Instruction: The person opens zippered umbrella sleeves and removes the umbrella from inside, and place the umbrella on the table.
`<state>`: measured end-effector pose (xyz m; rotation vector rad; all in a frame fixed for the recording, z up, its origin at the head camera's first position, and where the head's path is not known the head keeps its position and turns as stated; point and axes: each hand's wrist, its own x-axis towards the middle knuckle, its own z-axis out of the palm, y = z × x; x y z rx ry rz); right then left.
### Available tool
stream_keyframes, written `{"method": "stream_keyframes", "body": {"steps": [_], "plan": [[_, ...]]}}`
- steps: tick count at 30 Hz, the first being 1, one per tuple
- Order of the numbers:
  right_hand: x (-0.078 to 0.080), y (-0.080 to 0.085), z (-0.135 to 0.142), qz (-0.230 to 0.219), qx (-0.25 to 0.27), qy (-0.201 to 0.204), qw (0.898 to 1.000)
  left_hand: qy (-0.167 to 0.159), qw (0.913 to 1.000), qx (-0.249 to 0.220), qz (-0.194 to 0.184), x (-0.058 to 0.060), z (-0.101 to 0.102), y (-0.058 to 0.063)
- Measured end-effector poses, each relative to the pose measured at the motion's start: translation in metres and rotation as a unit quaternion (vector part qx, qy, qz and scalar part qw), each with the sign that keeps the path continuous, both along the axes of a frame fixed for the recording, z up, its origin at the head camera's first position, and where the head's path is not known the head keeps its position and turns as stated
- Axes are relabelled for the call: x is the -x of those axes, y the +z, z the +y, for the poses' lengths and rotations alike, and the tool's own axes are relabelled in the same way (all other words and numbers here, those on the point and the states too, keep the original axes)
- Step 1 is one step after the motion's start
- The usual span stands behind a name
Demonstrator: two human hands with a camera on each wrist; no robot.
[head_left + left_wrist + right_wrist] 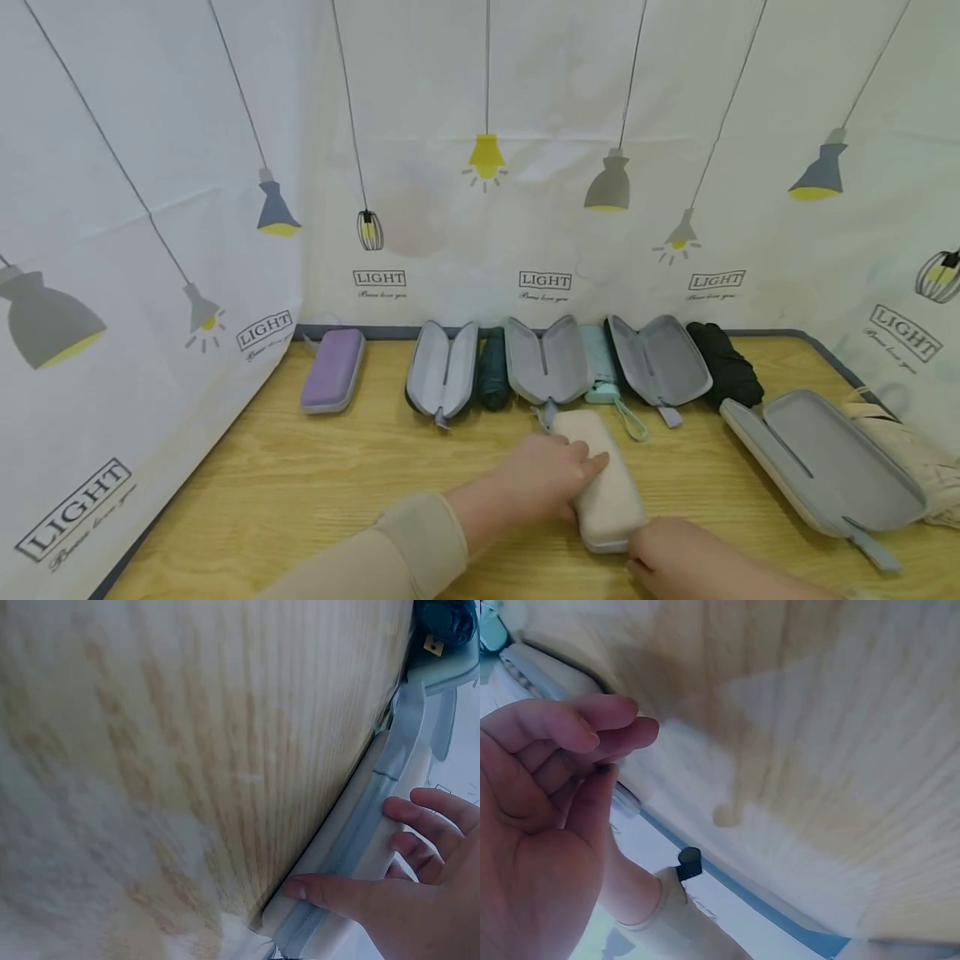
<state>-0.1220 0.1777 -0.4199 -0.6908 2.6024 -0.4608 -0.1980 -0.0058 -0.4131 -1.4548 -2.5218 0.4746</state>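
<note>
A closed beige zip case (pixel 600 475) lies on the table in the head view, a grey zipper (pixel 352 836) running along its side. My left hand (pixel 536 479) grips it across the middle, thumb on the zipper side and fingers over the top. At its far end a grey fabric tab (pixel 401 739) sticks out. My right hand (pixel 678 554) is at the near right corner of the case, fingers curled. In the right wrist view, the thumb of that hand (pixel 555 802) meets the fingers on a small dark bit, apparently the zipper pull, mostly hidden by the fingertips.
Along the back stand a purple case (pixel 333 371), open grey-lined cases (pixel 442 371), a dark green folded umbrella (pixel 493 371), a mint item with a strap (pixel 602 371) and a black bundle (pixel 723 362). At right lie a larger open case (pixel 847 462) and a cream bundle (pixel 911 450).
</note>
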Motion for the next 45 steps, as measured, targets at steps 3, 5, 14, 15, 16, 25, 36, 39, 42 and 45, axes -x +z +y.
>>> {"method": "stream_keyframes", "body": {"steps": [3, 5, 14, 15, 16, 25, 36, 39, 42, 45], "plan": [[-0.001, -0.004, -0.003, 0.008, 0.016, 0.008, 1.000, 0.006, 1.0000, 0.000, 0.005, 0.000, 0.004, 0.000], [-0.001, -0.005, -0.004, -0.002, 0.025, 0.005, 1.000, 0.012, 0.9999, -0.005, -0.008, 0.000, 0.004, 0.000], [0.003, -0.004, -0.002, -0.018, 0.039, 0.024, 0.999, 0.030, 0.9965, -0.057, -0.054, 0.020, -0.015, -0.001], [0.004, -0.004, -0.001, -0.025, 0.035, 0.020, 0.999, 0.022, 0.9965, -0.062, -0.051, 0.023, -0.018, -0.002], [0.004, -0.003, 0.001, -0.032, 0.033, 0.016, 0.999, 0.016, 0.9963, -0.065, -0.054, 0.026, -0.020, -0.003], [0.014, 0.001, 0.022, -0.040, 0.024, -0.014, 0.999, 0.006, 0.9941, -0.036, -0.102, 0.039, -0.043, -0.002], [0.039, 0.005, 0.039, -0.013, 0.046, -0.030, 0.998, -0.050, 0.9943, -0.061, -0.071, 0.042, -0.073, -0.012], [0.047, 0.005, 0.038, 0.003, 0.039, -0.031, 0.999, -0.052, 0.9942, -0.055, -0.076, 0.038, -0.076, -0.010], [0.052, 0.005, 0.036, 0.015, 0.027, -0.034, 0.999, -0.038, 0.9944, -0.029, -0.094, 0.033, -0.076, -0.005], [0.056, 0.004, 0.033, 0.015, 0.027, -0.046, 0.998, -0.023, 0.9943, 0.005, -0.104, 0.028, -0.077, 0.001]]}}
